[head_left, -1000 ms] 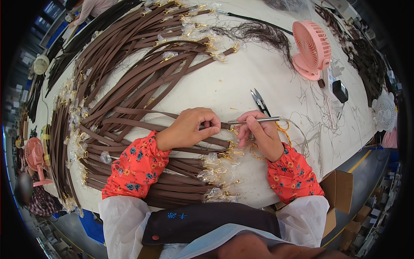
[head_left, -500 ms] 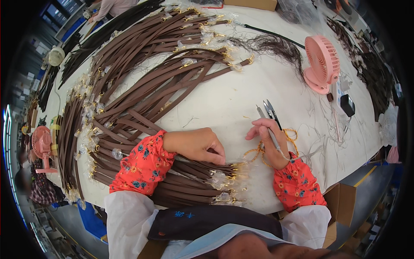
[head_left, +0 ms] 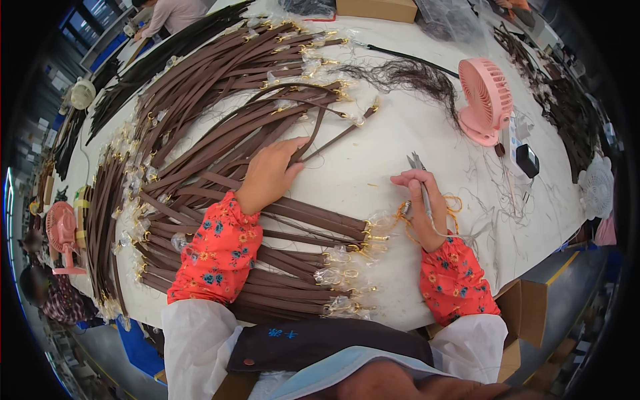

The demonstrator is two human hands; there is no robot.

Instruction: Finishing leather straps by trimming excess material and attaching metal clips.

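Note:
My left hand (head_left: 270, 175) rests on the brown straps (head_left: 175, 89) at mid-table, thumb and fingers apart, fingertips touching a loose strap. My right hand (head_left: 421, 200) holds a slim metal tool (head_left: 427, 203) with a grey cable attached. Black-and-silver snips (head_left: 415, 161) lie just beyond that hand, and an orange-yellow cord (head_left: 455, 207) lies beside it. Below my left hand, several rows of straps end in gold clasps (head_left: 365, 236) in clear plastic wrapping.
A pink fan (head_left: 485, 100), power strip (head_left: 513, 157) and tangled dark threads (head_left: 427, 80) are at right. Black straps (head_left: 143, 60) lie back left near another fan (head_left: 61, 237) and a co-worker (head_left: 167, 13). A cardboard box (head_left: 530, 313) stands below the table's right edge (head_left: 540, 248).
My left hand went down onto the nearer straps, then up and away from me to the upper straps. My right hand drew slightly rightward, the tool turning from horizontal to upright.

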